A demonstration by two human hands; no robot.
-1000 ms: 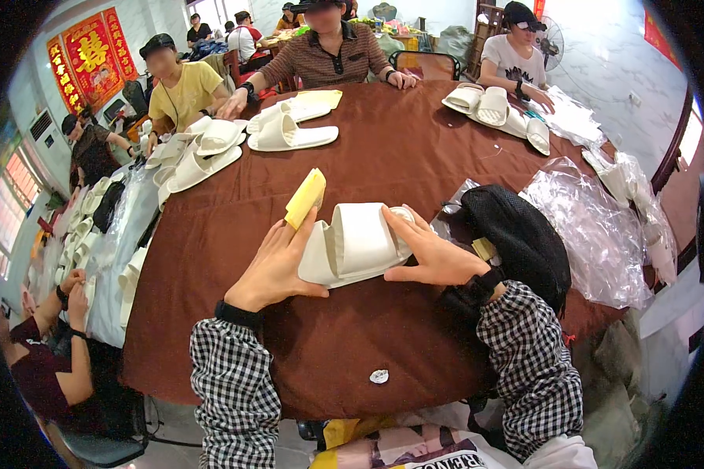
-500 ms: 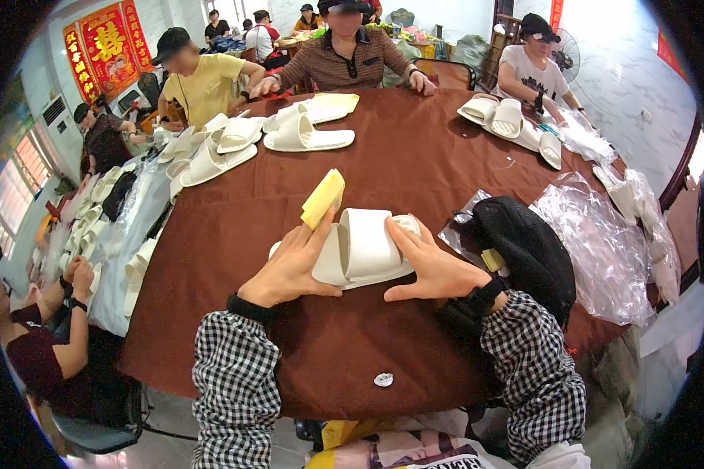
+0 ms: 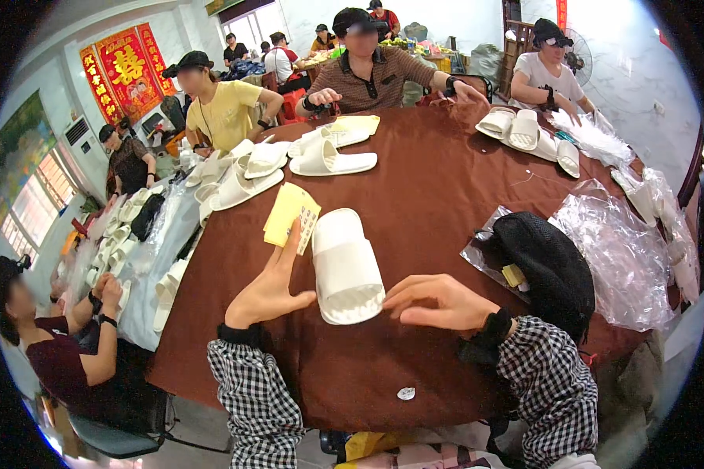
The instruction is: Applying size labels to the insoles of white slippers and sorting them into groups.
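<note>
A white slide slipper [image 3: 347, 270] lies on the brown cloth between my hands, lengthwise to me, its ridged footbed opening facing me. Whether a second slipper lies under it I cannot tell. On its left, my left hand [image 3: 268, 291] has its thumb spread toward the slipper's side. Yellow label sheets [image 3: 292, 215] with small printed marks are pinched between this hand's fingers and stick up past the fingertips. To the right, my right hand [image 3: 444, 303] holds nothing; its fingers are loosely bent and apart, with the fingertips at the slipper's near right edge.
Brown cloth [image 3: 438, 207] covers the table. White slippers [image 3: 332, 162] stand in a group at the far left, others [image 3: 524, 131] at the far right. A black mesh bag [image 3: 544, 262] and clear plastic bags [image 3: 614, 250] lie at right. A crumpled white scrap [image 3: 406, 394] sits near the front edge. Co-workers surround the table.
The slipper has turned from crosswise to lengthwise. My right hand has come off its top to its near right edge. My left hand has let go of its side; the yellow sheets now face me more.
</note>
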